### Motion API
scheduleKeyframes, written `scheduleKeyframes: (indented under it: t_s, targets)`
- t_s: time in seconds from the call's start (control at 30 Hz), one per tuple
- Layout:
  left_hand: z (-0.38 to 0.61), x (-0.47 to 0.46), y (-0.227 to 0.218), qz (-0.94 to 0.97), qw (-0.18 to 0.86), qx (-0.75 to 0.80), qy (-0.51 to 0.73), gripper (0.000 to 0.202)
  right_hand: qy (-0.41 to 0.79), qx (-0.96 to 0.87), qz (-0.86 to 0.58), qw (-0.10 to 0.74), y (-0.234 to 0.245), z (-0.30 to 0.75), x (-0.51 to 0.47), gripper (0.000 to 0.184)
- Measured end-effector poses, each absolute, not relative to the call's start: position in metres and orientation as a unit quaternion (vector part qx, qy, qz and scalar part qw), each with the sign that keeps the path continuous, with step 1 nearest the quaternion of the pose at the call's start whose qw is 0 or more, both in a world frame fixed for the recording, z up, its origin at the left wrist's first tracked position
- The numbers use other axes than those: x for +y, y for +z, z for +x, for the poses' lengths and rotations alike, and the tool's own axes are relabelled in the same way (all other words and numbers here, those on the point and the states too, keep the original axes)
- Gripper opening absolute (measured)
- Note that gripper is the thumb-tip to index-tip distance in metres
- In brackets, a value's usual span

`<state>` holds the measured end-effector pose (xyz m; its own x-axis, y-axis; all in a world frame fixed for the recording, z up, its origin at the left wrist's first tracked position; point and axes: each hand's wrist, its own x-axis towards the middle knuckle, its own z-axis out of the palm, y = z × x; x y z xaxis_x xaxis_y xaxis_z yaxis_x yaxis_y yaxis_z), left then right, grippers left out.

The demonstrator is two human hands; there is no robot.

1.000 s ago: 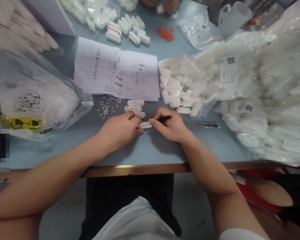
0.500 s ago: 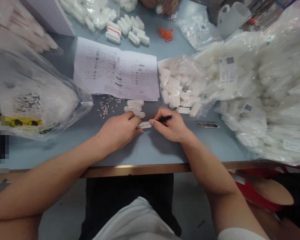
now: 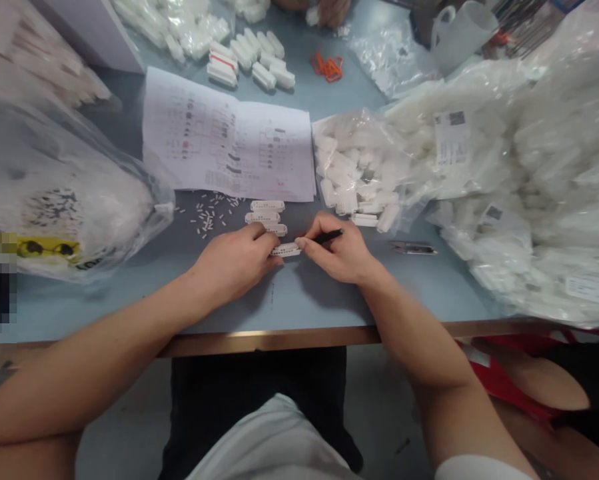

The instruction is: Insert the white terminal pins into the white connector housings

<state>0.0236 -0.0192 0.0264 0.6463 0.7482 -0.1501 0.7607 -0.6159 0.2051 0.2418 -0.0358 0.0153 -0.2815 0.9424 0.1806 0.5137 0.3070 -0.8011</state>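
My left hand [image 3: 236, 259] is curled shut, pinning a small white plastic connector [image 3: 286, 250] to the blue-grey table [image 3: 304, 293]. My right hand [image 3: 342, 253] is closed on a thin black tool [image 3: 329, 235], its tip at the connector's right end. Three more white connectors [image 3: 267, 217] lie in a stack just beyond my left fingers. A scatter of several tiny white pins [image 3: 210, 215] lies to their left.
A printed sheet [image 3: 229, 143] lies beyond the hands. Clear bags of white plastic parts fill the right side [image 3: 504, 173] and the left [image 3: 54, 193]. Small snips [image 3: 413, 249] rest right of my right hand. Another person's hands [image 3: 329, 10], orange clips [image 3: 328, 67] and a mug [image 3: 462, 33] are at the far edge.
Both hands stay on the connector in the same grip. The view has shifted slightly, so everything sits a little higher and to the left in the picture.
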Motion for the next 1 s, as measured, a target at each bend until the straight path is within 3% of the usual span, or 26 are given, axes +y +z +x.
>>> scheduleKeyframes:
  t_s: [0.87,1.0]
  targets:
    - [0.0235,-0.0195,0.026,0.901,0.121,0.415,-0.024,0.032,0.306,-0.767,-0.482,0.294,0.0149,0.2346,-0.0376,0.019]
    - [0.0237,-0.0193,0.0253,0.9,0.124,0.418,-0.025,0.033,0.323,-0.727,-0.507,0.332,0.0138,0.2385,-0.036,0.024]
